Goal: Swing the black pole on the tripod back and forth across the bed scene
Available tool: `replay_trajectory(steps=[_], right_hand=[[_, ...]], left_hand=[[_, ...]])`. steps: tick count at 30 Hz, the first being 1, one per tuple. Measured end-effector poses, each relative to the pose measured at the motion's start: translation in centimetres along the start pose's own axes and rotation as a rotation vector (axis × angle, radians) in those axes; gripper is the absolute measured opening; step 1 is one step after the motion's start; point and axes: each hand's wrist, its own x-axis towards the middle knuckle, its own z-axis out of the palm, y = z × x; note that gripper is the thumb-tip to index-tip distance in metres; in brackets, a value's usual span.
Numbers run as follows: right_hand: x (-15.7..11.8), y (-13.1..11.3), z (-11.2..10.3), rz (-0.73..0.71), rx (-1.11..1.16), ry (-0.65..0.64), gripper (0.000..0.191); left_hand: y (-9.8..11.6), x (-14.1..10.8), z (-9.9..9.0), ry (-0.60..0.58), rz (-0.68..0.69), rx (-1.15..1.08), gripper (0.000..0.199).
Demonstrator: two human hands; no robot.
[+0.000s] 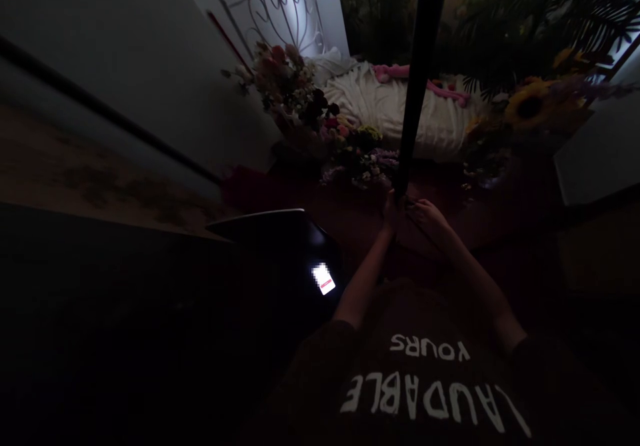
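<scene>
The scene is dim. A long dark pole point(423, 66) runs from the top of the view down to my hands. My left hand point(390, 211) is closed around its lower end. Just to the right, my right hand point(429, 217) has its fingers pinched together by a thin dark strip point(420, 229), which slants down from the pole's end. Whether that strip is a cord or a rod I cannot tell. Shadow hides most of the fingertips and the pole's lower end.
A lit phone point(326, 281) rests on a dark surface at my left. Ahead stands a bed with pale bedding point(350, 96), a metal headboard point(285, 6) and a pink plush toy point(393, 73). Flowers point(287, 76) and a sunflower point(531, 105) flank it. A dark rail point(110, 109) crosses the left side.
</scene>
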Motion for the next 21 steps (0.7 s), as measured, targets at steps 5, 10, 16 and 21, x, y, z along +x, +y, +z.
replay_trajectory(steps=[5,10,16,21], right_hand=[[-0.7,0.1,0.6,-0.165,-0.083,0.03,0.023],[-2.2,-0.8,1.2,-0.244,-0.215,0.055,0.022],[-2.4,-0.3,0.7,-0.341,-0.313,0.024,0.028],[-1.6,0.7,0.3,-0.302,-0.299,0.031,0.03]], left_hand=[[0.6,-0.4,-0.2,0.009,0.002,-0.018,0.047],[2.4,-0.2,-1.0,0.068,0.043,0.0,0.043],[4.7,1.8,-2.0,-0.008,0.143,0.039,0.037],[8.0,4.1,-2.0,0.067,0.216,0.015,0.043]])
